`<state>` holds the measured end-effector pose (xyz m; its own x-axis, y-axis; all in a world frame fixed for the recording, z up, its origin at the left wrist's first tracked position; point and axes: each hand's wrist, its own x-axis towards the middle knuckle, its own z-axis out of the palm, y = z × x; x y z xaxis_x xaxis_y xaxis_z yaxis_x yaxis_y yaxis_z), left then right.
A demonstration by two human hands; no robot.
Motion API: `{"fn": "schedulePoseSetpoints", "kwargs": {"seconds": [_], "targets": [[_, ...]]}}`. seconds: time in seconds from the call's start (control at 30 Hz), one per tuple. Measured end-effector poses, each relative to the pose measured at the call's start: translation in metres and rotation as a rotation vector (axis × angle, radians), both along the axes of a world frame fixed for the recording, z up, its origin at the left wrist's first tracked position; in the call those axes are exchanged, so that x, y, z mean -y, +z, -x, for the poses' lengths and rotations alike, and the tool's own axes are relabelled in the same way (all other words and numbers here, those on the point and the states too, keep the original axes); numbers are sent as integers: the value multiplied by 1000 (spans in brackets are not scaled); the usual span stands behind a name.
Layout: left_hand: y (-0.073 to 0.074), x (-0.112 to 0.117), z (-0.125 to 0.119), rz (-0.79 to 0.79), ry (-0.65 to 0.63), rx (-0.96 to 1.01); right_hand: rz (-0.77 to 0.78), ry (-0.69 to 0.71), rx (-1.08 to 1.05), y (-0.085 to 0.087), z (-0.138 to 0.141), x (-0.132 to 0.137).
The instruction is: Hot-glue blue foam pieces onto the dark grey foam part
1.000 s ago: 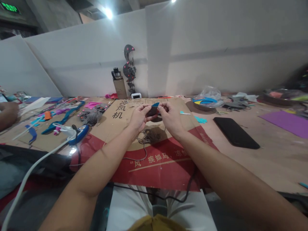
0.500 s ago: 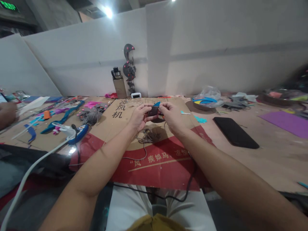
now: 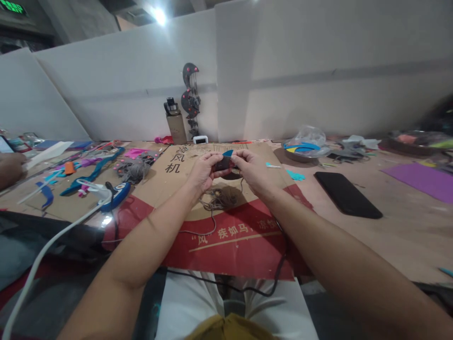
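Between my two hands, above the cardboard sheet (image 3: pixel 198 182), is a small dark flat piece (image 3: pixel 222 163) with a blue pointed piece (image 3: pixel 227 153) at its top. My left hand (image 3: pixel 206 171) is closed, gripping the dark piece from the left. My right hand (image 3: pixel 247 169) pinches its right edge; what lies right under those fingertips is partly hidden. Below the hands a loose tangle of grey-brown cord (image 3: pixel 220 200) lies on the cardboard, one strand trailing down to the left. A dark round object (image 3: pixel 231 175) shows partly behind my fingers.
To the left are a blue-and-white power strip (image 3: pixel 116 197), a grey yarn bundle (image 3: pixel 136 170) and colourful foam strips. A bottle (image 3: pixel 176 123) stands at the back. On the right lie a black phone (image 3: pixel 347 194), a bowl (image 3: pixel 304 152) and a purple sheet (image 3: pixel 421 180). Another person's hand (image 3: pixel 10 169) is far left.
The dark piece and its blue tip have shifted slightly left and tilted between my fingers. My right hand has moved a little left, closer to my left hand.
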<state>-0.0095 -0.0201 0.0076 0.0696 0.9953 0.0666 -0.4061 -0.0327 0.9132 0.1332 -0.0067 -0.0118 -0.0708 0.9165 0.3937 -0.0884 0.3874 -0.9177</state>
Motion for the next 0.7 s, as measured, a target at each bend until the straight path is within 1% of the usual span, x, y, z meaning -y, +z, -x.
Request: {"fn": "schedulePoseSetpoints", "kwargs": {"seconds": [0.1, 0.37, 0.53, 0.63, 0.7], "targets": [[0, -1, 1, 2, -20, -9, 12, 27, 2, 2, 0, 1], [0, -2, 4, 18, -60, -66, 114, 118, -25, 11, -1, 9], [1, -6, 9, 81, -112, -102, 96, 149, -14, 10, 0, 10], [-1, -8, 9, 68, -99, -113, 81, 108, -4, 5, 2, 8], [-3, -8, 8, 7, -52, -130, 90, 46, -21, 1, 3, 6]]}}
